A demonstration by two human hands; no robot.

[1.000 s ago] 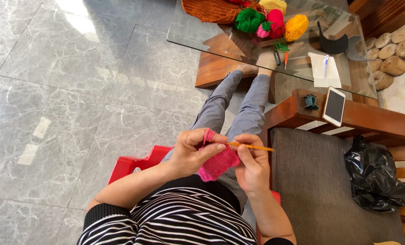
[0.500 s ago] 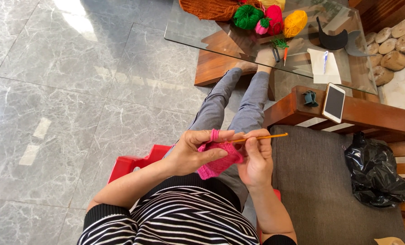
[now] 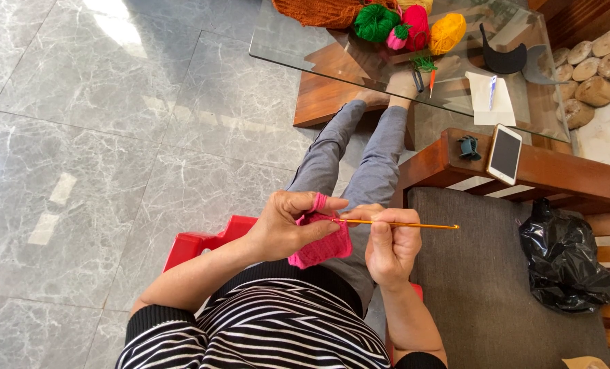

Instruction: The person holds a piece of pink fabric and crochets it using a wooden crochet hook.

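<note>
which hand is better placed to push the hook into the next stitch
Right. The right hand already grips the orange crochet hook, its tip at the edge of the pink crocheted piece. The left hand is pinching that piece, with yarn around one finger.

1. My head view is bright and evenly lit by daylight.
2. White glare patches sit on the polished marble floor at the top and left edges.
3. The glass table throws reflections, muddying what lies beneath.
4. Shadows are soft and short, under the hands and along the table's near edge.
5. Focus is sharp throughout; straight lines bow slightly at the corners.
</note>
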